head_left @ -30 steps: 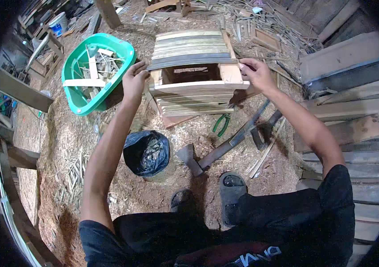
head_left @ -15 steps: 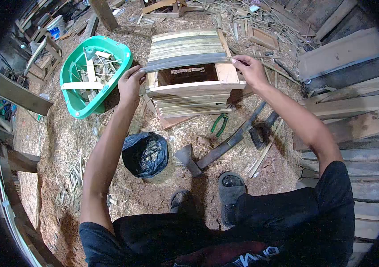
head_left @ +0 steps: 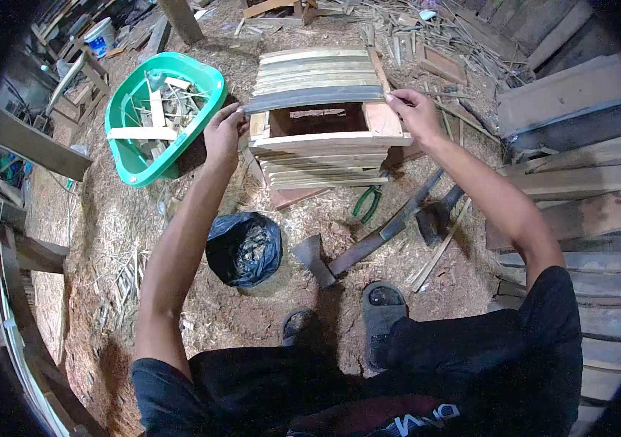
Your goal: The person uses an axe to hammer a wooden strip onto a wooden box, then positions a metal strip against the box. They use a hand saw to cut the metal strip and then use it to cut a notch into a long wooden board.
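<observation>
Finding: the dark slat [head_left: 317, 97] is a long, thin, grey-brown strip, slightly bowed. It lies crosswise on the wooden frame [head_left: 325, 142], at the near edge of the row of paler slats [head_left: 314, 69] that covers the frame's far half, touching the nearest of them. The near half of the frame's top is open. Your left hand [head_left: 224, 131] is closed on the slat's left end, which is pinched between thumb and fingertips at the frame's left corner. Your right hand [head_left: 416, 113] grips the right end the same way, fingers curled over the top, at the frame's right corner. Both ends overhang the frame slightly. Count: one slat is in hand; the laid slats number several, packed too tightly to count with certainty. On the ground near the frame's front are one pair of green-handled pliers [head_left: 367, 202], one axe [head_left: 317, 258] with its handle running up to the right, and one black plastic bag [head_left: 243, 247] standing open. One green basin [head_left: 128, 164] holding wood offcuts sits left of the frame, just beside your left hand. Two sandals [head_left: 383, 302] show at the lower edge, near the axe head. Stacked planks [head_left: 580, 146] lie along the right side.
</observation>
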Action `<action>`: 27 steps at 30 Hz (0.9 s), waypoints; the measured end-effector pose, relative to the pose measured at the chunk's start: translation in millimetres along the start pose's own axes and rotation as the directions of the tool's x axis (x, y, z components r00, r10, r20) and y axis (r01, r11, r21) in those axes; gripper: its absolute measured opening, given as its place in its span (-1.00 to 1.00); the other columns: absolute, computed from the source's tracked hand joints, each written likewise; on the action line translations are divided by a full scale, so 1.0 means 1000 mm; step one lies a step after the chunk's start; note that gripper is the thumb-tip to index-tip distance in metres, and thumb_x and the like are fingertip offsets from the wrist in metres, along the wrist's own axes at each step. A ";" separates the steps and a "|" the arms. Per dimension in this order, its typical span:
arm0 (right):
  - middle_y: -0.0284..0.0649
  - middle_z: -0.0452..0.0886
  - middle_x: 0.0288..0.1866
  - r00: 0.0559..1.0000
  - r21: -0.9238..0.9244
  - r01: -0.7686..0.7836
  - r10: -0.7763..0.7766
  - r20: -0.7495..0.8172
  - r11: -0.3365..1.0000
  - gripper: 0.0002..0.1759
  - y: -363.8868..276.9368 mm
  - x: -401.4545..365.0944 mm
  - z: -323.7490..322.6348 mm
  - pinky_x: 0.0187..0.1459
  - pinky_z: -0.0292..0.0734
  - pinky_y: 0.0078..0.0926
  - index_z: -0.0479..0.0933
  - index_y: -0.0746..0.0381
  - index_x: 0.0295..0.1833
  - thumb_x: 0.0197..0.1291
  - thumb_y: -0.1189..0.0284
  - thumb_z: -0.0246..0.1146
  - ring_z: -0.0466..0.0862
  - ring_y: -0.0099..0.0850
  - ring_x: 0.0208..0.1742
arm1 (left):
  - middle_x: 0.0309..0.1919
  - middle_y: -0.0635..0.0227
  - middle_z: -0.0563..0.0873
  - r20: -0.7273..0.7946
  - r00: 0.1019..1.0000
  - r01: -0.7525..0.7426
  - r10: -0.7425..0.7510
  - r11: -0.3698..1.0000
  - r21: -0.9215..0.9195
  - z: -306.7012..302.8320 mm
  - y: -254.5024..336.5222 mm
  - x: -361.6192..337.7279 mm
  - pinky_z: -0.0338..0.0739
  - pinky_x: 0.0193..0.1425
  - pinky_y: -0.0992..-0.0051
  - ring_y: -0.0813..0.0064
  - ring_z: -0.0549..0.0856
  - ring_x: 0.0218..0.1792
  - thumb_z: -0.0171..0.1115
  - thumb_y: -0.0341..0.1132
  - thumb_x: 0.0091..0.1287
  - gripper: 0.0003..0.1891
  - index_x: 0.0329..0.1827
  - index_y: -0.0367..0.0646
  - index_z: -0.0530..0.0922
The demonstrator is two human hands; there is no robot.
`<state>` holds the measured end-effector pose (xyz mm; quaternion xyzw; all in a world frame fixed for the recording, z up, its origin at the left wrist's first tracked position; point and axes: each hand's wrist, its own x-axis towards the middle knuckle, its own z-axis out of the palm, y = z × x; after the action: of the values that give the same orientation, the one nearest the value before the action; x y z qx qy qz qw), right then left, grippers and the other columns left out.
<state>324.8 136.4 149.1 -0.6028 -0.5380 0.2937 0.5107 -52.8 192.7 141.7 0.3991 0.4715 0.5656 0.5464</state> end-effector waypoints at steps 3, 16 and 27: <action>-0.32 0.71 -0.32 0.999 -0.054 0.031 -0.033 -0.038 0.998 -0.75 0.008 0.004 0.002 -0.22 0.52 -0.57 0.71 0.31 -0.10 0.25 0.34 0.42 0.60 -0.61 -0.30 | -0.19 0.15 0.71 0.012 1.000 0.030 -0.028 0.993 -0.118 -0.002 -0.002 0.003 0.67 -0.17 0.49 0.46 0.71 -0.29 0.09 -0.48 0.46 -0.71 0.17 -0.45 0.51; -0.37 0.67 -0.25 0.997 -0.018 0.071 -0.072 -0.025 0.997 -0.77 -0.001 -0.004 0.007 -0.10 0.49 -0.57 0.66 0.30 -0.03 0.27 0.40 0.37 0.55 -0.61 -0.20 | -0.17 0.28 0.72 0.059 0.974 -0.226 0.219 0.920 0.322 -0.003 -0.005 0.006 0.61 -0.11 0.48 0.51 0.68 -0.17 0.22 -0.42 0.40 -0.74 0.11 -0.26 0.60; -0.38 0.68 -0.23 0.979 -0.064 0.198 -0.201 -0.033 0.978 -0.78 0.002 -0.005 0.009 -0.10 0.49 -0.57 0.66 0.29 -0.02 0.32 0.40 0.32 0.54 -0.63 -0.22 | -0.13 0.11 0.74 0.674 0.586 -0.804 0.449 0.218 0.554 -0.029 0.033 0.014 0.60 0.01 0.33 0.22 0.73 -0.12 0.28 -0.39 0.32 -0.79 -0.01 -0.23 0.64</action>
<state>316.4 134.4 144.0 -0.5665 -0.5944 0.2128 0.5296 -89.4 205.3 165.6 0.8604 0.3539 0.3575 0.0817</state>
